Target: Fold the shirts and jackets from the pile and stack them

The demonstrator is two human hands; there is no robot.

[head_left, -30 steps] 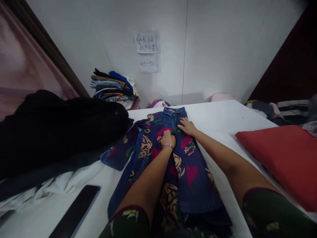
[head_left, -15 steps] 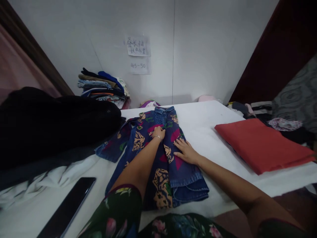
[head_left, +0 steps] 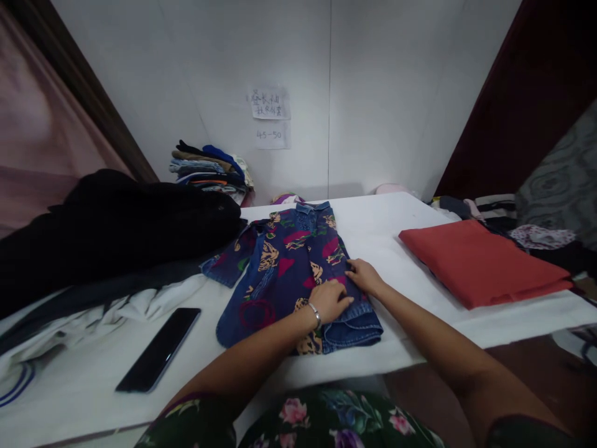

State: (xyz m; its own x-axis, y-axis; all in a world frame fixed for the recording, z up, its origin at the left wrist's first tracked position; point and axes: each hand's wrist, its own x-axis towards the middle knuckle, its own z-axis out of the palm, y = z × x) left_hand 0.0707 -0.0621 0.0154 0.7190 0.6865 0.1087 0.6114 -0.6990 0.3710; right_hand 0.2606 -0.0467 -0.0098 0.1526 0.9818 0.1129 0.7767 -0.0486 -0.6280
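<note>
1. We log a dark blue denim shirt with a pink, tan and green print (head_left: 289, 261) lying flat on the white table (head_left: 410, 218), collar toward 12 o'clock, hem toward 6 o'clock, one sleeve spread out toward 9 o'clock.
2. Left hand (head_left: 329, 301), a silver bracelet (head_left: 316, 315) at its wrist, rests palm down on the shirt near the hem; fingers narrow and laid flat, gripping nothing.
3. Right hand (head_left: 365, 276) lies just beside the left, at its 1 o'clock, on the shirt's right edge. Fingers are flat against the cloth; we cannot tell whether the tips pinch the edge.
4. At 9 o'clock of the shirt: a heap of black garments (head_left: 116, 230), touching the sleeve, with white cloth (head_left: 116, 311) under it.
5. At 7 o'clock: a black smartphone (head_left: 159, 349), face up, well apart from the shirt.
6. At 3 o'clock: a folded red cloth (head_left: 480, 261), apart from the shirt.
7. At 11 o'clock, against the white wall: a stack of folded clothes (head_left: 209, 171); above it, two handwritten paper notes (head_left: 271, 117).
</note>
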